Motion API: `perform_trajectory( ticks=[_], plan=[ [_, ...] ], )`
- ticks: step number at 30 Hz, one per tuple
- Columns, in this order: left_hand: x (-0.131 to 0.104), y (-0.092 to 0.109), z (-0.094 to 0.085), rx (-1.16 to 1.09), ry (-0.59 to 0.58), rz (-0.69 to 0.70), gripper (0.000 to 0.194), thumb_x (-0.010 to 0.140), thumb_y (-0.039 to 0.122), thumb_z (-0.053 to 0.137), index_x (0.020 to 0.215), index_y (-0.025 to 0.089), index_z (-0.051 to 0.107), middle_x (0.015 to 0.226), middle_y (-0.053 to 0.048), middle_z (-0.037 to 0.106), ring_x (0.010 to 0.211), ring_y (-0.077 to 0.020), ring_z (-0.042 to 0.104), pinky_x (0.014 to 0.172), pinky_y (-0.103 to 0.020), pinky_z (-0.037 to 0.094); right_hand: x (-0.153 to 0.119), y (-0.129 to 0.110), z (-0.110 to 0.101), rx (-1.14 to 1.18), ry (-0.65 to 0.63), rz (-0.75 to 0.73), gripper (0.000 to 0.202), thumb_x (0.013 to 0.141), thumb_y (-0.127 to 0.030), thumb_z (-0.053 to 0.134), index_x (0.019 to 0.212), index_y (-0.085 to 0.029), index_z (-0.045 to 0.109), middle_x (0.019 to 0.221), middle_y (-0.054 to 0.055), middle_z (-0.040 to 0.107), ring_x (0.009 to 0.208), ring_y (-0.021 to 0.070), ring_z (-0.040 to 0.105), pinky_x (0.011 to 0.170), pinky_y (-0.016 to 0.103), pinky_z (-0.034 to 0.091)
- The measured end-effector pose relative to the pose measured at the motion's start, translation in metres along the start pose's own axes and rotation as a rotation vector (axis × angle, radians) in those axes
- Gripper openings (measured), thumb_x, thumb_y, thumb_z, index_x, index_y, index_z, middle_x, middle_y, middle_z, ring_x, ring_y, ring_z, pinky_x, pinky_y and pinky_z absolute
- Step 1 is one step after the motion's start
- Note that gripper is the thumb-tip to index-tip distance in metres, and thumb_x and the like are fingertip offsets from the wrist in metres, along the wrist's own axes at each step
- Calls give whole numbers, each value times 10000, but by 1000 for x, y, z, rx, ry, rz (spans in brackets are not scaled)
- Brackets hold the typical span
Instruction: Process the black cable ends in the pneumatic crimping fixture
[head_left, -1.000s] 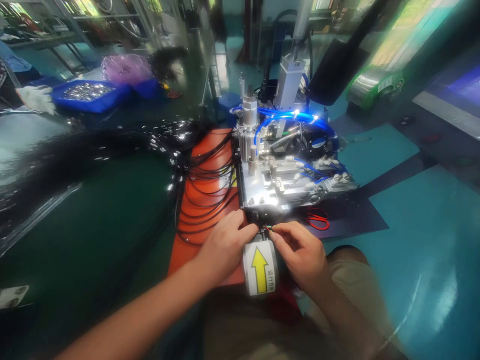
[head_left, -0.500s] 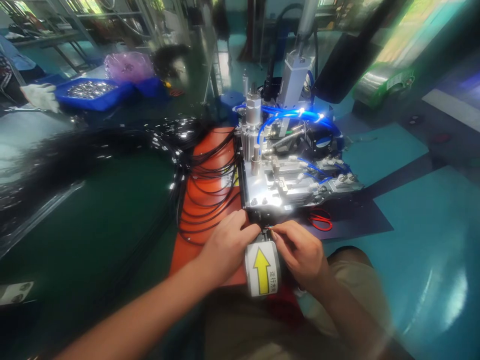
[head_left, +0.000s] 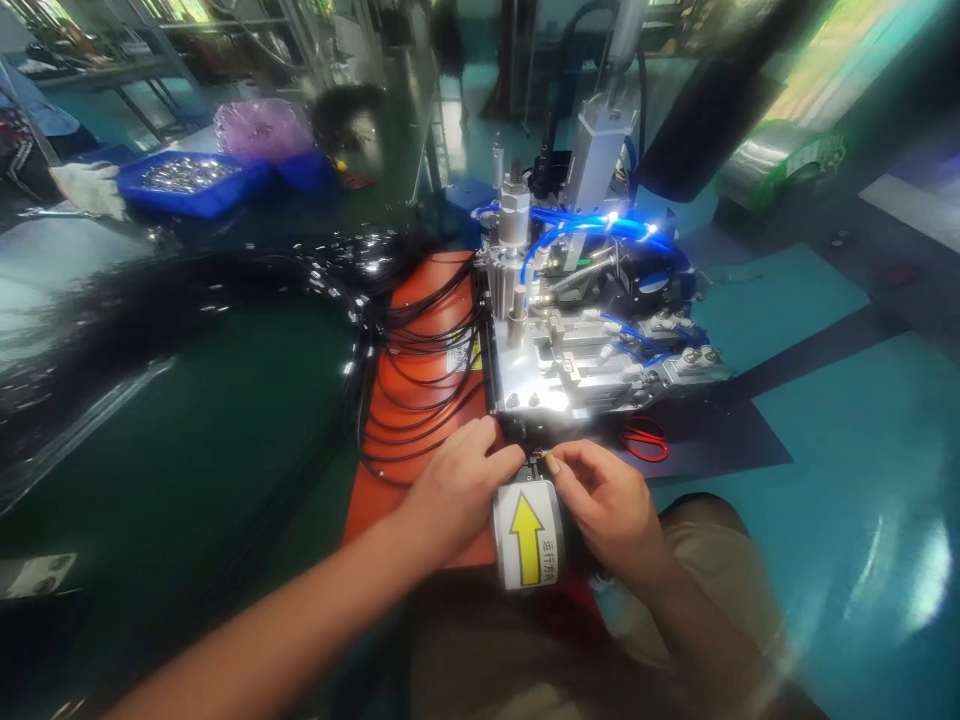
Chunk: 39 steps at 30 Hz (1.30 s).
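Note:
A metal machine (head_left: pixel 532 385) with blue air tubes stands on an orange base (head_left: pixel 424 390). At its near end, my left hand (head_left: pixel 469 475) is closed, its thumb reaching the machine's front edge; what its fingers grip is hidden. Opposite it, my right hand (head_left: pixel 604 490) pinches at a small part too small to name, just above a white round cover (head_left: pixel 529 535) that bears a yellow arrow. The fingertips of both hands are close together but apart.
Black cables (head_left: pixel 420 405) loop over the orange base. Red-handled scissors or a red loop (head_left: pixel 645 440) lies right of the machine. A blue tray (head_left: pixel 187 185) of small metal parts, a pink bag (head_left: pixel 262 130) and a person's white glove (head_left: pixel 90 188) are at the far left.
The view has shifted slightly, so the machine appears a little further right. Both hands stay at the machine's near end, with the right fingertips slightly changed in pose.

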<state>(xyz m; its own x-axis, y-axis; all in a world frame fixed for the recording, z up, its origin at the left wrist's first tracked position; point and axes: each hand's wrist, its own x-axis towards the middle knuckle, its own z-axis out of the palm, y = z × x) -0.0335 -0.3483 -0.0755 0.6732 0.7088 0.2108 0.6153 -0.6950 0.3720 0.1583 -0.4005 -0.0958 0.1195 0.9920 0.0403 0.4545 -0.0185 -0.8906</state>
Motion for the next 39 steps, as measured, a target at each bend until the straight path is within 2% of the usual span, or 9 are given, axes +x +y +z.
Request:
perform_trajectory(
  ticks=[9,12,15,19,27,39],
  plan=[
    [2,0,0,-11,29,3,269,951,126,416,939,178,681,919,-80,561,840,-191,532,718,-299,458,1,1,4,56,-4,87,210,919,-346,573,877,-183,698,797,42,725,676,181,663,582,261,498],
    [1,-1,1,-11,24,2,257,955,139,428,942,180,681,914,-76,558,829,-188,526,713,-296,453,1,3,-1,-34,25,-13,184,927,-333,582,912,-195,702,837,43,698,705,176,647,625,271,502],
    [1,-1,2,1,21,14,233,955,155,449,948,182,680,932,-76,561,855,-197,527,732,-306,456,4,5,-7,-134,59,-221,189,952,-274,556,1053,-202,698,912,59,643,762,173,619,684,284,503],
    [1,0,1,-6,10,-9,235,948,138,457,972,186,686,923,-75,558,860,-198,530,739,-305,463,8,7,-9,-203,-4,-408,242,985,-208,494,1133,-212,685,922,64,580,804,166,609,732,285,508],
    [1,1,1,-17,6,-20,232,950,146,459,970,181,687,905,-71,547,844,-196,526,729,-303,459,14,12,-6,-287,18,-443,209,993,-216,489,1068,-216,684,914,64,570,793,168,610,721,283,516],
    [0,-2,3,-6,28,12,240,958,156,451,982,181,688,918,-72,563,843,-197,522,726,-306,451,15,16,-6,-227,4,-469,156,981,-194,510,1063,-215,641,909,59,585,793,181,601,727,313,513]
  ],
)
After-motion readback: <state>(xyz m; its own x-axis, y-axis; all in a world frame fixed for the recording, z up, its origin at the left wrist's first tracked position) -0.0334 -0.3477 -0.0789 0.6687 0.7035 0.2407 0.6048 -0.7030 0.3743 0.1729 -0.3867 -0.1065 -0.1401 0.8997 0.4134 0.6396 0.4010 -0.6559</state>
